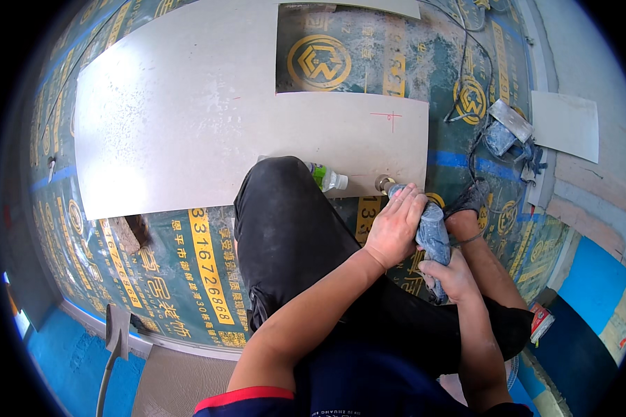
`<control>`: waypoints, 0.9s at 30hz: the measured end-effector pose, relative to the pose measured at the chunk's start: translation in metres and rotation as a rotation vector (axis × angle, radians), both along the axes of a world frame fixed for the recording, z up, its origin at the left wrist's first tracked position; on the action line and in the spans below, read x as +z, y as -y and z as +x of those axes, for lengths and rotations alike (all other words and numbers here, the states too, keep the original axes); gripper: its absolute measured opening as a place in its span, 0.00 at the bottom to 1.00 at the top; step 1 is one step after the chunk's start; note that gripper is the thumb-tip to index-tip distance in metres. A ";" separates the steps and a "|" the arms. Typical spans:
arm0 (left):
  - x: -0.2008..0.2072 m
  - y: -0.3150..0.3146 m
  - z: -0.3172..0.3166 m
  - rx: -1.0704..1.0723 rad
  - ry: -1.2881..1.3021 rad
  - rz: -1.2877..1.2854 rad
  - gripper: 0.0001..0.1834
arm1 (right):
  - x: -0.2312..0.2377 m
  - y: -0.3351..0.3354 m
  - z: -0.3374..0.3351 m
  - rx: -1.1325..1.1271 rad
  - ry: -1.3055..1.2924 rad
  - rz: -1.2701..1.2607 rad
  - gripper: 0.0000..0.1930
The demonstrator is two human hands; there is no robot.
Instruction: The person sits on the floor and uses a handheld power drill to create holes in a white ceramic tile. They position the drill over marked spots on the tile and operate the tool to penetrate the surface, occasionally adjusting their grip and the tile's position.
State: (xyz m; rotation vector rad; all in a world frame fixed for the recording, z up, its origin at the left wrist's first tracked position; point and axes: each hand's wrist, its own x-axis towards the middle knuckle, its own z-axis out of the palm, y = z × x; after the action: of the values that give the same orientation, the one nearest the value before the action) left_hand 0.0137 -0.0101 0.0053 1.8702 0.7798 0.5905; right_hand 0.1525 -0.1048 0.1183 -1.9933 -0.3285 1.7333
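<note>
A dusty blue angle grinder (433, 233) with a round metal hole bit (384, 183) points at the near right part of a large light tile (167, 104). My left hand (397, 226) wraps over the grinder's head end. Farther back, my right hand (451, 276) grips its body, partly hidden behind it. The bit is at the tile's surface; I cannot tell whether it cuts in. Left of the bit, a plastic bottle (332, 181) with a green label lies on the tile, partly behind my knee. A red cross is drawn near the tile's right edge.
Printed green protective sheeting (209, 278) covers the floor. Another dusty power tool (502, 132) with a dark cable lies at right, beside a small tile piece (567, 125). A brick-like block (129, 233) sits by the tile's near edge; a shovel (117, 330) stands lower left.
</note>
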 end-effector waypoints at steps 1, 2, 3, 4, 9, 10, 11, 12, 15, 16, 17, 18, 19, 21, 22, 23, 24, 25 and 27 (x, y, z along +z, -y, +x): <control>0.000 0.000 0.000 0.002 0.002 0.001 0.48 | 0.000 0.000 0.000 0.002 0.002 0.003 0.17; 0.000 0.000 0.000 0.004 0.003 0.002 0.47 | 0.001 -0.001 -0.001 0.003 0.003 0.005 0.17; 0.000 0.000 0.001 0.006 0.005 0.002 0.47 | 0.002 -0.002 -0.001 0.005 0.005 0.008 0.16; 0.001 0.000 0.000 0.006 0.005 -0.001 0.47 | 0.002 -0.002 -0.001 0.005 0.003 0.005 0.16; 0.000 0.000 0.000 0.021 0.017 0.004 0.47 | 0.000 -0.001 0.001 0.032 0.014 -0.025 0.16; 0.000 0.000 0.000 0.020 0.018 0.001 0.47 | 0.001 -0.001 0.001 0.035 0.015 -0.021 0.16; 0.000 0.000 0.000 0.019 0.020 -0.002 0.47 | 0.001 -0.002 0.001 0.037 0.016 -0.017 0.16; 0.000 -0.001 -0.001 0.018 0.021 -0.006 0.47 | 0.002 -0.003 0.000 0.040 0.016 -0.014 0.16; 0.001 -0.002 -0.001 0.027 0.018 -0.008 0.47 | 0.005 -0.008 -0.002 0.029 0.017 -0.005 0.16; 0.001 -0.002 -0.001 0.032 0.021 -0.006 0.47 | 0.005 -0.008 -0.002 0.032 0.018 -0.007 0.16; 0.001 -0.002 -0.001 0.037 0.024 -0.005 0.47 | 0.005 -0.008 -0.002 0.035 0.020 -0.009 0.16; 0.001 -0.002 -0.001 0.041 0.028 -0.003 0.47 | 0.005 -0.008 -0.002 0.038 0.021 -0.011 0.16; 0.000 -0.002 -0.001 0.042 0.029 -0.004 0.47 | 0.006 -0.009 -0.002 0.039 0.023 -0.010 0.16; 0.000 -0.002 -0.001 0.044 0.031 -0.004 0.47 | 0.007 -0.011 -0.003 0.042 0.028 -0.007 0.16; 0.000 -0.001 0.000 0.051 0.039 0.003 0.48 | 0.008 -0.011 -0.002 0.047 0.032 -0.009 0.17; 0.000 -0.001 0.000 0.058 0.047 0.010 0.49 | 0.008 -0.010 -0.002 0.052 0.037 -0.011 0.17; -0.001 -0.001 0.000 0.066 0.051 0.014 0.50 | 0.007 -0.010 -0.002 0.058 0.037 -0.016 0.17; -0.002 -0.001 0.000 0.060 0.046 0.000 0.49 | 0.006 -0.010 -0.002 0.059 0.037 -0.018 0.17; -0.002 -0.001 -0.001 0.049 0.038 -0.022 0.47 | 0.004 -0.009 -0.002 0.061 0.039 -0.017 0.18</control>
State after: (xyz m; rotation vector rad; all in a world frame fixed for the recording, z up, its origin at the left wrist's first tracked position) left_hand 0.0125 -0.0087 0.0034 1.8188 0.8062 0.6439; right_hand 0.1507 -0.0953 0.1228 -2.0512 -0.3927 1.7422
